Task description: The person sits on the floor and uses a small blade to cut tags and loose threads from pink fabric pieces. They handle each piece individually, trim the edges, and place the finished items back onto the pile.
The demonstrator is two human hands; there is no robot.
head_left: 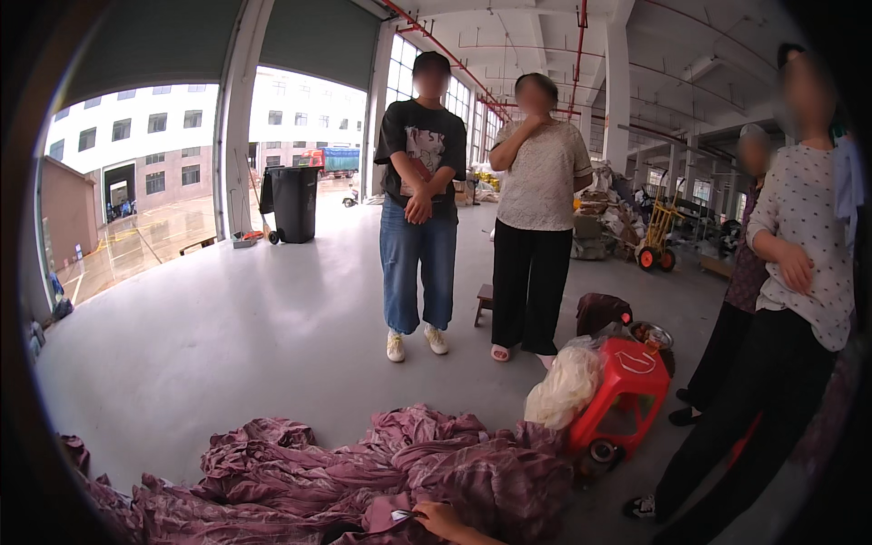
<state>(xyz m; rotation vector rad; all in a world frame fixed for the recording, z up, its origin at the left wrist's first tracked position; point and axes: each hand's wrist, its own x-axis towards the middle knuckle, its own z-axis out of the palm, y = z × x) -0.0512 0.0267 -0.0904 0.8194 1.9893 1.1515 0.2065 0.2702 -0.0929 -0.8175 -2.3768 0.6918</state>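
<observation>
A bare right hand (pixel 441 521) enters at the bottom centre of the frame, fingers at a crumpled heap of mauve patterned fabric (pixel 309 477) spread across the lower left and centre; whether they grip it cannot be told. A small white label (pixel 401 515) shows just beside the fingertips. The left hand is out of view. At lower right, a bulging cream-coloured plastic bag (pixel 563 391) leans by a red plastic stool (pixel 636 372).

Paler patterning marks the crumpled mauve cloth (pixel 309 481), dark dots speckle the white blouse (pixel 822 245), and the wheeled bin (pixel 296 207) is black.
</observation>
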